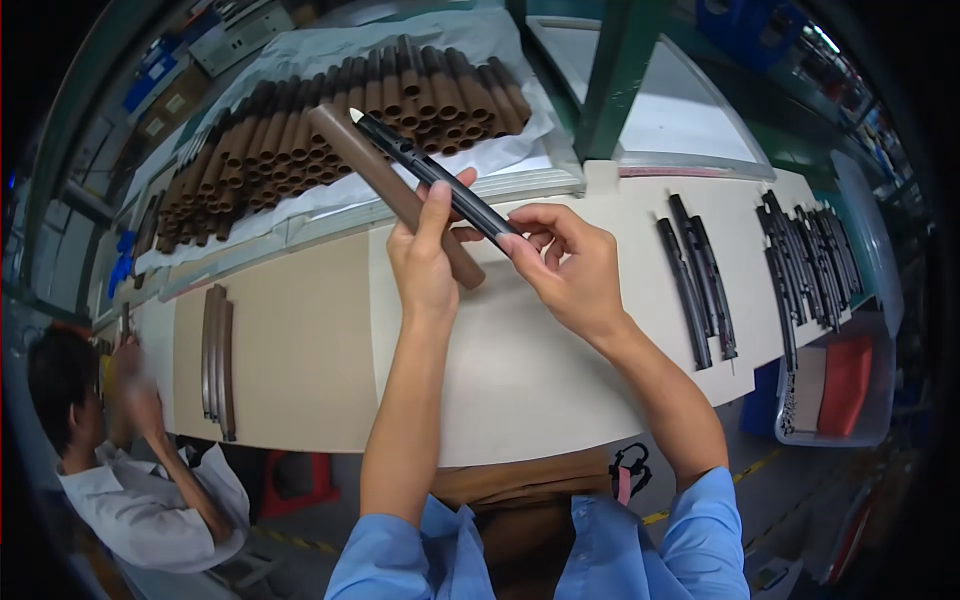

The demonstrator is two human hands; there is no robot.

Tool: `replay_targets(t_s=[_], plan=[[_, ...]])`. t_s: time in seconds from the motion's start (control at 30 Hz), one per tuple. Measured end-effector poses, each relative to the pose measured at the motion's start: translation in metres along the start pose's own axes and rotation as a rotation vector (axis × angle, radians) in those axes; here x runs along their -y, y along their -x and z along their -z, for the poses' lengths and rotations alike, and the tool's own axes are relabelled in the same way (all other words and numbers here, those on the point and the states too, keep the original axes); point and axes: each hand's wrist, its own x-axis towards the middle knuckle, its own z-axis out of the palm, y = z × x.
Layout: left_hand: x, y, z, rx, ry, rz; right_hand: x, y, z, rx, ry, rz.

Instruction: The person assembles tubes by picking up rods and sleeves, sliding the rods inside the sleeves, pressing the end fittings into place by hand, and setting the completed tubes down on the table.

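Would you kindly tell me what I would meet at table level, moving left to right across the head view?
Small brown set of pieces → left hand → right hand → smaller black group → larger black group.

From here I see the left hand (425,255) gripping a brown tube (372,172) and black rod (424,168), the right hand (578,268) at the rod's near end, above the bench (530,370).
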Motion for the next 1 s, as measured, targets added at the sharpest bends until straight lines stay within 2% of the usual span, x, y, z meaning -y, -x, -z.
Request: replay_targets(t_s=[0.1, 0.2, 0.4, 0.6, 0.7, 0.8, 0.9, 1.0], plan=[[-0.003, 0.002, 0.001, -0.032, -0.039, -0.036, -0.02, 0.0, -0.011, -0.045, 0.071, 0.171], [-0.005, 0.003, -0.001, -0.043, -0.045, -0.046, -0.023, 0.01, -0.01, -0.09, -0.145, 0.166], [-0.004, 0.005, -0.003, 0.02, -0.044, -0.025, -0.033, 0.014, -0.001, -0.087, 0.013, 0.299], [-0.007, 0.007, -0.002, 0.039, -0.03, -0.013, -0.03, 0.014, -0.001, -0.106, 0.022, 0.282], [-0.006, 0.007, -0.002, 0.031, -0.018, -0.009, -0.03, 0.016, -0.002, -0.11, 0.009, 0.25], [-0.005, 0.007, -0.002, 0.028, -0.029, -0.009, -0.022, 0.02, -0.008, -0.067, -0.513, -0.284], [-0.007, 0.007, 0.0, 0.031, -0.046, -0.016, -0.022, 0.019, 0.001, 0.14, -0.557, -0.508], [-0.006, 0.005, 0.002, 0.023, -0.055, -0.033, -0.023, 0.025, -0.01, 0.0, -0.406, -0.312]])
